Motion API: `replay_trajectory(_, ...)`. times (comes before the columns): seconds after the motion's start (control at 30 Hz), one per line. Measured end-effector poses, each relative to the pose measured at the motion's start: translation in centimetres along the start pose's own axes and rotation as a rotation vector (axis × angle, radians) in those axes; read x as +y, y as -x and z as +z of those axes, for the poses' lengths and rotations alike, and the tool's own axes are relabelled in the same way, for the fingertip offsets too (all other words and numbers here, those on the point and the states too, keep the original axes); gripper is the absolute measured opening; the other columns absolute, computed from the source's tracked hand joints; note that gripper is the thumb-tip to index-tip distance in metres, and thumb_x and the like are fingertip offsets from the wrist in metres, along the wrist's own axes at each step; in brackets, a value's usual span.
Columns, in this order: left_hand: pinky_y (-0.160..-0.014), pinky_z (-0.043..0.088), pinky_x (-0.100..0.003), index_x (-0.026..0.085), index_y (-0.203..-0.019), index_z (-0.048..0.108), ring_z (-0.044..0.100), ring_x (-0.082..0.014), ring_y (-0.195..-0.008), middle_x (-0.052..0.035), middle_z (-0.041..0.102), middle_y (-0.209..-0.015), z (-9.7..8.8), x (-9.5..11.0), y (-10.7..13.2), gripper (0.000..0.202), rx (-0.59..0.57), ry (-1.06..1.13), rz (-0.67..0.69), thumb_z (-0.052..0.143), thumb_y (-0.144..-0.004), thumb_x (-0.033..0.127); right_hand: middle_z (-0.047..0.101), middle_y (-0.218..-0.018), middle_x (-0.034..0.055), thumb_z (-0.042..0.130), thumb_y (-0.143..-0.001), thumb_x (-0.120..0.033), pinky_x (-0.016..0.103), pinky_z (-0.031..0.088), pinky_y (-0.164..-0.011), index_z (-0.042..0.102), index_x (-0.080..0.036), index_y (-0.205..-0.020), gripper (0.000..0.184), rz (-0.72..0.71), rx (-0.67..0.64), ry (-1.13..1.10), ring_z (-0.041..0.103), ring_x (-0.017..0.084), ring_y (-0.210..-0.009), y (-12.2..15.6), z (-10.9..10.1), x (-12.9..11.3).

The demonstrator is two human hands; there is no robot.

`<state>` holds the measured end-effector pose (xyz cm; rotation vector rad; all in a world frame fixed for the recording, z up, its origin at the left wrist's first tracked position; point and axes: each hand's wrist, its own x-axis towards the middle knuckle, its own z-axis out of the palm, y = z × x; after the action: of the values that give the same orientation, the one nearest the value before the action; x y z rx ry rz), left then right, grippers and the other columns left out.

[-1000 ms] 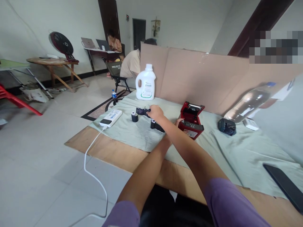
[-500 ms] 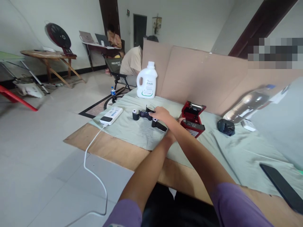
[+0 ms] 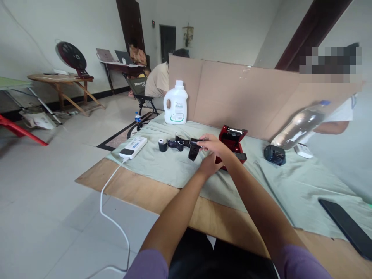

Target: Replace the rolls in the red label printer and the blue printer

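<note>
My right hand (image 3: pixel 212 144) pinches a black roll (image 3: pixel 194 142) above the cloth, and a loose dark strip hangs from it. Just below, my left hand (image 3: pixel 209 164) is closed on the near left side of a red box-shaped device (image 3: pixel 231 141), which looks like a small printer with its lid raised. My right hand and forearm cover part of that device. Left of my hands, a black roll with a white end (image 3: pixel 162 145) stands on the cloth. Beside it lies another dark roll (image 3: pixel 176 145) with its strip partly unwound.
A white power bank (image 3: pixel 133 147) with a cable lies left, and a white jug (image 3: pixel 176 104) stands behind. Cardboard (image 3: pixel 226 95) borders the table's back. At right are a clear plastic bottle (image 3: pixel 300 126), a black wrapped item (image 3: pixel 274 155), a phone (image 3: pixel 345 224) and another person.
My right hand has moved right toward the red device, with a black roll lifted in its fingers. The left hand stays at the device. The view has shifted slightly.
</note>
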<state>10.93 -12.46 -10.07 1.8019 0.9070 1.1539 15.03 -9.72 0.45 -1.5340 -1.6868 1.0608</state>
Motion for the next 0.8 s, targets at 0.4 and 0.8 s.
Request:
replay_trajectory(0.4,-0.113,0.041,-0.045,0.023,-0.144,0.044,0.052,-0.0286,-0.132,-0.0124,0.056,-0.142,0.3,0.4,0.4,0.068,0.04,-0.012,0.02,0.071,-0.085,0.042,0.061,-0.066,0.0011,0.05,-0.094,-0.036,0.024,0.039,-0.056,0.062,-0.017,-0.079,0.027,-0.081,0.233,0.083,0.051,0.012,-0.057,2.3,-12.1,6.5)
replay_trajectory(0.8,-0.116,0.035,-0.043,0.026,-0.138,0.056,0.045,-0.0266,-0.136,-0.0077,0.054,-0.147,-0.9,2.9,-1.0,0.05,0.096,-0.405,0.243,0.063,-0.091,0.04,0.071,-0.119,0.0136,0.045,-0.1,-0.031,0.054,0.032,-0.105,0.07,-0.02,-0.112,0.03,0.024,0.225,0.728,0.053,0.034,-0.123,1.1,-12.7,9.3)
